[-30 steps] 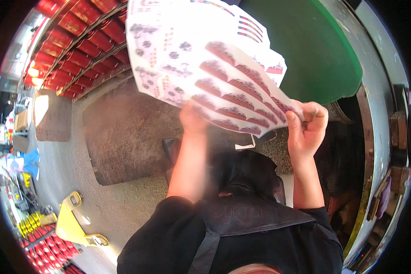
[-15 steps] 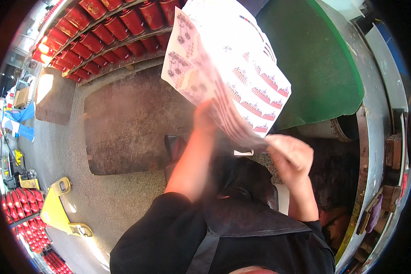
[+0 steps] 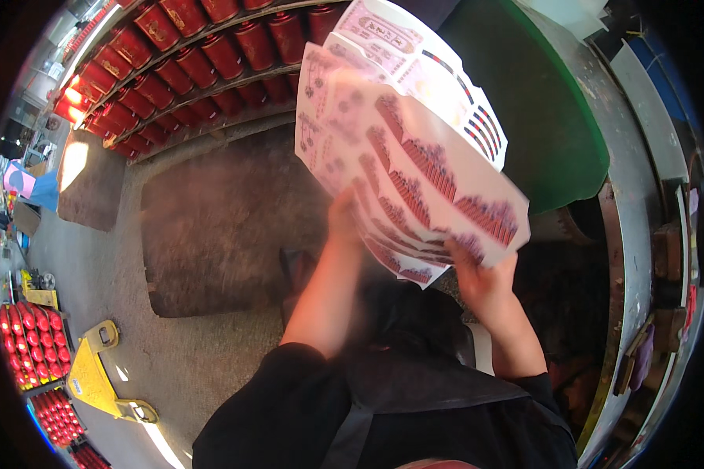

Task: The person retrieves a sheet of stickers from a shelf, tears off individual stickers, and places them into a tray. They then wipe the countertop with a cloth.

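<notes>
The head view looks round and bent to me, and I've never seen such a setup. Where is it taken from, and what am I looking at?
There is no robot here: these are a person's own bare hands. The wide fisheye camera sits on the head and looks down, so straight edges curve toward the rim and the black clothing shows at the bottom. The right hand grips the lower edge of some large printed sheets, held up in the air. The left hand is at their lower left edge; its grip is too blurred to judge. A dark flat slab lies on the floor. Red containers stand in rows at the upper left, and a green panel is at the upper right.
</notes>
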`<state>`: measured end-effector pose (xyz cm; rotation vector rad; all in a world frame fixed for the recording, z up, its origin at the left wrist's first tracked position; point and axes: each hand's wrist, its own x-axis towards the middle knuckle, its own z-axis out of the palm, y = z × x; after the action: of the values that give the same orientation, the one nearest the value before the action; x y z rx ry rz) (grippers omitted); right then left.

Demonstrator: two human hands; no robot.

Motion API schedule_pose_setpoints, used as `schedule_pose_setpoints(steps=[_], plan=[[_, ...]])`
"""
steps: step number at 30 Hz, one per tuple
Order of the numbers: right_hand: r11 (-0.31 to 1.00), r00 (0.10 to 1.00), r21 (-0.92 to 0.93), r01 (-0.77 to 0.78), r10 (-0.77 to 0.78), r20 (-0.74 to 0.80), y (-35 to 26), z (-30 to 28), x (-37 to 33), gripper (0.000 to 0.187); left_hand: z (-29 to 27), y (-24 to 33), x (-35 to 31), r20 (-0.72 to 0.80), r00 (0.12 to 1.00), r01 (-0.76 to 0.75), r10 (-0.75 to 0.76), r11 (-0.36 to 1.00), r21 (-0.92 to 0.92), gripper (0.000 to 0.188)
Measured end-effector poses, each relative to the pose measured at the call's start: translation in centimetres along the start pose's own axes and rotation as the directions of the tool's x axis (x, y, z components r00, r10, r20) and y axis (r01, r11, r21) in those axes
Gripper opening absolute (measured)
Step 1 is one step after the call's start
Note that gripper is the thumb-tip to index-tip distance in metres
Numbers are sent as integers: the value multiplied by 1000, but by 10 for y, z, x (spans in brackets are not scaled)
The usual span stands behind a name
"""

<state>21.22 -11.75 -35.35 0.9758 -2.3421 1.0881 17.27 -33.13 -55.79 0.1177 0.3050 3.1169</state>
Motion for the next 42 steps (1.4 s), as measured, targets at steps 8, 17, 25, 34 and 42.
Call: schedule_pose_setpoints(steps=[8, 17, 25, 34, 42], plan=[[846, 845, 385, -370, 478, -240, 36, -13, 30, 31, -3, -10, -3, -173, 984, -27, 46, 994, 109, 72], [792, 762, 374, -483, 591, -265, 91, -54, 47, 38, 15, -7, -3, -149, 988, -23, 37, 995, 97, 76], [808, 782, 412, -420, 553, -287, 130, -61, 33, 30, 41, 4, -3, -50, 991, -112, 121, 982, 153, 78], [817, 723, 488, -307, 534, -440, 126, -85, 40, 21, -1, 22, -11, -134, 980, -135, 146, 987, 90, 75], [860, 594, 485, -159, 476, -649, 145, -187, 43, 17, 17, 0, -4, -30, 992, -116, 125, 971, 210, 89]])
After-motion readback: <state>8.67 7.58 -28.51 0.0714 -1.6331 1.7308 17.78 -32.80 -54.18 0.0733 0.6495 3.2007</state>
